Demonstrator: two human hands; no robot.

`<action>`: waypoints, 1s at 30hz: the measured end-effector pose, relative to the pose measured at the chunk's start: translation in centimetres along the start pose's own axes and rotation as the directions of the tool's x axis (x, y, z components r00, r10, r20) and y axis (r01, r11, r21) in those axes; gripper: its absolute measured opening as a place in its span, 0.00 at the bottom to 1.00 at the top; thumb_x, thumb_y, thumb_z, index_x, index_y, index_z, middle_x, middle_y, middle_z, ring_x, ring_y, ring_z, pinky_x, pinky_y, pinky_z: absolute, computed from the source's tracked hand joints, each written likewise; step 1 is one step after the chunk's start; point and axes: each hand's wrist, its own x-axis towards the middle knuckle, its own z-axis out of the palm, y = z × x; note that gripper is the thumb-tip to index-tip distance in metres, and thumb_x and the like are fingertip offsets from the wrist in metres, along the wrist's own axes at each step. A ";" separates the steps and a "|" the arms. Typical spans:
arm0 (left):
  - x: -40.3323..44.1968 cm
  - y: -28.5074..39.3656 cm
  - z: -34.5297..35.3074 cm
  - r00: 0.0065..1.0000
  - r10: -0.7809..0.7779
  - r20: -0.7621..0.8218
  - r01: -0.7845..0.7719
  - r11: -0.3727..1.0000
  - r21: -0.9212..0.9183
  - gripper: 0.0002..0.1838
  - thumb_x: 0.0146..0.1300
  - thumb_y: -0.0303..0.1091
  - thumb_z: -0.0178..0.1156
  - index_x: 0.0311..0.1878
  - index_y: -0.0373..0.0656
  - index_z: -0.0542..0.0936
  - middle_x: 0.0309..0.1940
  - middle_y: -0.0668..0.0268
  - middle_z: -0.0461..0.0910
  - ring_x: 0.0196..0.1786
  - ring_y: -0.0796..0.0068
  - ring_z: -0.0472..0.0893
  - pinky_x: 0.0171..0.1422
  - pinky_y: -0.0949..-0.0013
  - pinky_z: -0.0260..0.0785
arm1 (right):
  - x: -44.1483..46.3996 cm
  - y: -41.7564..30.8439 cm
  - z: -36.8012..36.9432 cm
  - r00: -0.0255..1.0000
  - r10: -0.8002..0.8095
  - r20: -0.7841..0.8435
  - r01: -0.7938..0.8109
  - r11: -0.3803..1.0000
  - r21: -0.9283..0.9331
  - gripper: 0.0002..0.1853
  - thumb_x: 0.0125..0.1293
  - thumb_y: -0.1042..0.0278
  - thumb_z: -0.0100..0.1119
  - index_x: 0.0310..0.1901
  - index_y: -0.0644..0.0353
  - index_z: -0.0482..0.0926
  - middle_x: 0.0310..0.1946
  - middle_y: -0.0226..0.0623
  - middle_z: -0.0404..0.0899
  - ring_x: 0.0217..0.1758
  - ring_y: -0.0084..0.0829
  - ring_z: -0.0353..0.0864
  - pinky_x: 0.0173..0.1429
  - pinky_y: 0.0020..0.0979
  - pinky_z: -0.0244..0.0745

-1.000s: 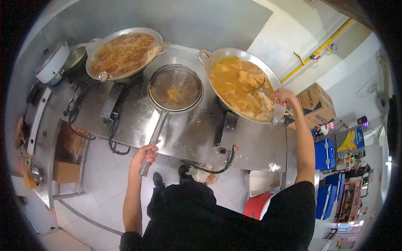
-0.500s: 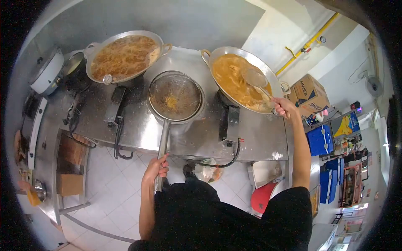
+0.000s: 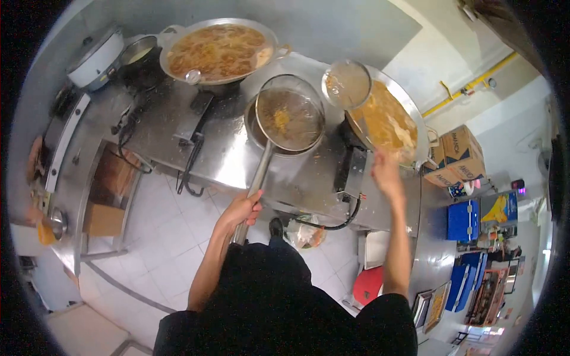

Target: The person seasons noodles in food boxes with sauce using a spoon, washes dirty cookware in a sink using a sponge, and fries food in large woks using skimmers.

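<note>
My left hand [image 3: 242, 212] is closed round the long handle of a large strainer [image 3: 290, 113], which has yellow crumbs in its mesh and lies over a round metal pot [image 3: 254, 126]. My right hand [image 3: 387, 169], a little blurred, grips the handle of a smaller skimmer [image 3: 347, 84]. The skimmer's round head is raised over the left rim of the right wok [image 3: 417, 115], which contains brown oil with pale food in it. At the back left, another wok [image 3: 270, 37] holds bubbling oil and browned bits, with a round dial at its rim.
Burner blocks with black hoses stand on the steel counter [image 3: 222, 154]. A white appliance [image 3: 98, 59] and a dark pot [image 3: 138, 52] are at the left. Cardboard boxes [image 3: 457, 157], blue coolers [image 3: 463, 221], a tray of food [image 3: 437, 305] and a red container [image 3: 368, 286] are at the right.
My right hand has lifted the skimmer from the right wok and moved it left toward the strainer. The strainer has shifted off-centre over its pot. The camera view has also shifted.
</note>
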 end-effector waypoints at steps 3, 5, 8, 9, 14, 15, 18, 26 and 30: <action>-0.3 0.1 0.4 1.000 -0.001 -0.006 0.001 1.000 -0.002 0.11 0.70 0.42 0.49 0.45 0.45 0.66 0.18 0.76 0.60 0.14 0.88 0.56 0.14 0.79 0.49 | -3.3 -5.3 7.1 0.993 0.052 0.106 0.003 0.884 -0.467 0.27 0.59 0.78 0.46 0.63 0.58 0.66 0.25 0.65 0.75 0.27 0.62 0.77 0.32 0.52 0.73; -0.5 0.4 0.3 1.000 0.008 0.001 -0.008 1.000 -0.016 0.11 0.71 0.41 0.49 0.47 0.45 0.66 0.19 0.76 0.60 0.15 0.88 0.56 0.14 0.79 0.49 | -3.1 -4.1 9.3 0.992 0.042 0.118 0.020 0.879 -0.476 0.29 0.56 0.79 0.47 0.63 0.59 0.65 0.23 0.63 0.76 0.28 0.61 0.78 0.33 0.53 0.74; -1.0 0.3 0.1 1.000 0.018 0.003 -0.018 1.000 -0.021 0.12 0.71 0.41 0.49 0.50 0.45 0.66 0.19 0.76 0.61 0.15 0.88 0.56 0.15 0.79 0.49 | -2.6 -0.8 12.8 0.989 0.002 0.145 0.069 0.871 -0.486 0.31 0.55 0.79 0.47 0.65 0.61 0.62 0.23 0.61 0.77 0.28 0.59 0.78 0.33 0.52 0.74; -1.2 0.4 0.3 1.000 0.010 0.006 -0.010 1.000 -0.016 0.12 0.71 0.41 0.48 0.50 0.45 0.66 0.19 0.76 0.61 0.15 0.88 0.57 0.15 0.79 0.49 | -2.4 1.3 14.6 0.985 -0.035 0.170 0.119 0.848 -0.516 0.32 0.55 0.79 0.48 0.66 0.64 0.60 0.24 0.59 0.77 0.27 0.57 0.79 0.32 0.50 0.75; -1.3 0.1 0.0 1.000 0.012 -0.027 -0.013 1.000 -0.013 0.11 0.71 0.40 0.48 0.49 0.45 0.66 0.19 0.75 0.61 0.15 0.88 0.57 0.15 0.80 0.49 | -3.5 1.4 14.4 0.943 -0.074 0.325 0.213 0.883 -0.419 0.33 0.56 0.77 0.48 0.66 0.68 0.57 0.25 0.59 0.78 0.29 0.55 0.81 0.32 0.48 0.76; -1.3 0.0 0.1 0.999 0.020 -0.030 -0.021 1.000 -0.017 0.11 0.71 0.40 0.48 0.49 0.45 0.66 0.19 0.75 0.61 0.15 0.87 0.57 0.15 0.79 0.50 | -3.2 0.9 13.6 0.945 -0.017 0.325 0.164 0.888 -0.430 0.33 0.56 0.77 0.48 0.66 0.67 0.57 0.25 0.60 0.77 0.29 0.55 0.81 0.32 0.48 0.77; -2.1 0.0 0.7 0.998 0.027 -0.055 -0.028 1.000 -0.004 0.11 0.71 0.39 0.48 0.50 0.44 0.66 0.19 0.75 0.60 0.15 0.87 0.58 0.15 0.78 0.51 | -3.8 2.6 15.1 0.965 0.062 0.255 0.039 0.926 -0.375 0.29 0.61 0.75 0.45 0.66 0.64 0.58 0.24 0.60 0.77 0.28 0.53 0.81 0.31 0.46 0.77; -0.3 -2.0 4.2 0.953 0.158 -0.258 -0.064 0.938 0.339 0.17 0.69 0.39 0.50 0.54 0.38 0.65 0.17 0.63 0.67 0.17 0.72 0.69 0.19 0.65 0.63 | -3.9 -0.6 18.8 0.845 0.265 0.464 -0.463 0.798 0.387 0.23 0.68 0.71 0.43 0.64 0.62 0.62 0.23 0.54 0.77 0.24 0.48 0.79 0.29 0.41 0.73; 0.1 -3.8 3.7 0.735 0.594 -0.328 -0.096 0.569 0.816 0.19 0.66 0.38 0.52 0.55 0.36 0.66 0.21 0.50 0.74 0.24 0.49 0.76 0.31 0.54 0.68 | -4.1 -2.2 15.6 0.955 0.168 0.244 -0.223 0.949 0.221 0.21 0.70 0.69 0.42 0.63 0.61 0.64 0.22 0.52 0.76 0.22 0.48 0.77 0.29 0.40 0.71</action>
